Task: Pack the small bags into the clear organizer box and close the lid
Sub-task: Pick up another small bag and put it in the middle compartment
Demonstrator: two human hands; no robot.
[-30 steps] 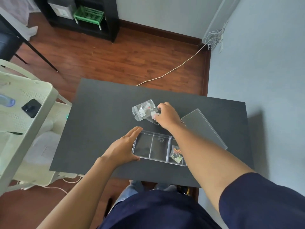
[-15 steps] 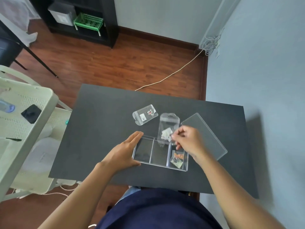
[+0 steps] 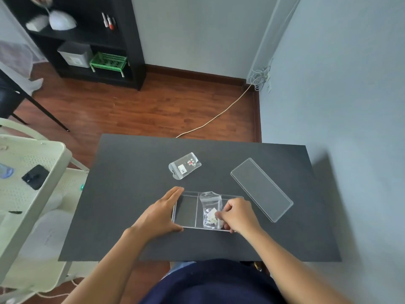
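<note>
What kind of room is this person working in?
Probably a home room, perhaps a study or bedroom: wooden floor, a black shelf unit with household bits, a small black table against the wall.

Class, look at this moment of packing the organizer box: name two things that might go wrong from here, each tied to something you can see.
1. The bag the right hand is pressing into the middle compartment of the box reaches over the far wall; if left so, it may stop the lid seating.
2. One bag on the table lies beyond the box; reaching for it, the left hand may let go and the box may slide.
</note>
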